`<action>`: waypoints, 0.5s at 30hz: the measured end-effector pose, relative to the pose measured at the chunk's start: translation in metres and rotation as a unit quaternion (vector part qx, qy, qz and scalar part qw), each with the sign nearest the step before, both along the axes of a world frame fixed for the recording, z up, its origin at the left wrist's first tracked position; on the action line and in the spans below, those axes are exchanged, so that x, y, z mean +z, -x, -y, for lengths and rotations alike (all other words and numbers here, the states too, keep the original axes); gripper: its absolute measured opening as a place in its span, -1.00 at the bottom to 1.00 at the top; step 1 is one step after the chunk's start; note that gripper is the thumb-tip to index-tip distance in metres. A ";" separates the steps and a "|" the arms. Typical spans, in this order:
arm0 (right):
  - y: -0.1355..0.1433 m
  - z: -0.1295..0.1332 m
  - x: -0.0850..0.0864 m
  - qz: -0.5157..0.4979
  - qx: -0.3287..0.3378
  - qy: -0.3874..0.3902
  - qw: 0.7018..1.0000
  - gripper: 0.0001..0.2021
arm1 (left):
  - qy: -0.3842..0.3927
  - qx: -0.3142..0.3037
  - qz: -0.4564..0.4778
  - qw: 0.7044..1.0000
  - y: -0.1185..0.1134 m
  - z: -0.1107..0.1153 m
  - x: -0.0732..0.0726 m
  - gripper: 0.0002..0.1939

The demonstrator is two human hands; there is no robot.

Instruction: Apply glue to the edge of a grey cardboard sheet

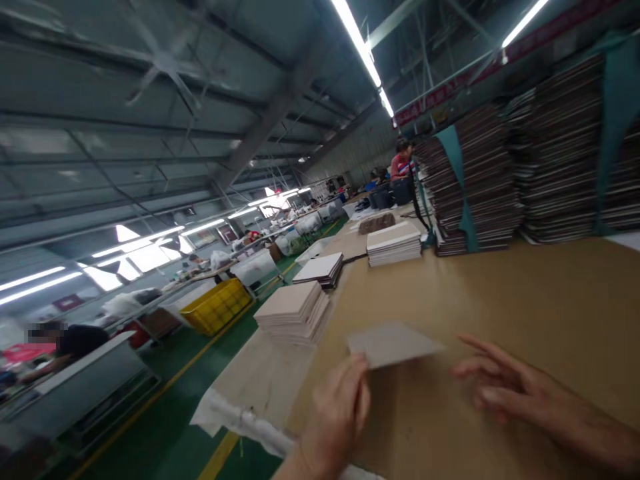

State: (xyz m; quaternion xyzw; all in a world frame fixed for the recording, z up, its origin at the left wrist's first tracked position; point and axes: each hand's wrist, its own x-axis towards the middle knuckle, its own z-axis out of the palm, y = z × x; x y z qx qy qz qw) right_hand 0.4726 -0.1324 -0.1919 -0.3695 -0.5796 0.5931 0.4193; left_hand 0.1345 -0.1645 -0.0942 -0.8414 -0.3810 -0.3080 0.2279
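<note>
Big room with a green floor (pixel 165 427), and up close, a brown tabletop (pixel 550 300). Over it, a thin gray card (pixel 387 343), pinched by the near edge in the left hand (pixel 340 407). Near the card but not touching it, the right hand (pixel 505 383), empty, with fingers apart. Past the card, to the left, a low pale stack (pixel 290 313). Far right, tall dark piles (pixel 480 180).

The thin grey board (pixel 393 345) was blurred toward five o'clock, its gripped corner hidden by the bare left hand (pixel 343 400). At four o'clock, the bare right hand (pixel 503 383) was blurred. Lettering on the long red banner (pixel 453 90), toward two o'clock, could not be read.
</note>
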 end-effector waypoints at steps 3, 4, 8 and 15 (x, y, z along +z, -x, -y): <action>0.005 0.011 0.041 -0.016 0.021 0.040 0.999 0.01 | 0.038 -0.032 0.014 0.999 -0.045 0.037 -0.041 -0.63; 0.003 0.012 0.046 -0.012 0.015 0.048 0.999 -0.05 | 0.046 -0.035 0.033 0.998 -0.055 0.045 -0.052 -0.63; -0.006 0.014 0.041 -0.027 0.002 0.054 0.998 -0.26 | 0.043 -0.045 0.131 0.989 -0.078 0.054 -0.074 -0.60; -0.010 0.011 0.049 -0.110 0.024 0.024 0.993 -0.33 | 0.002 -0.076 0.152 0.985 -0.082 0.047 -0.055 -0.61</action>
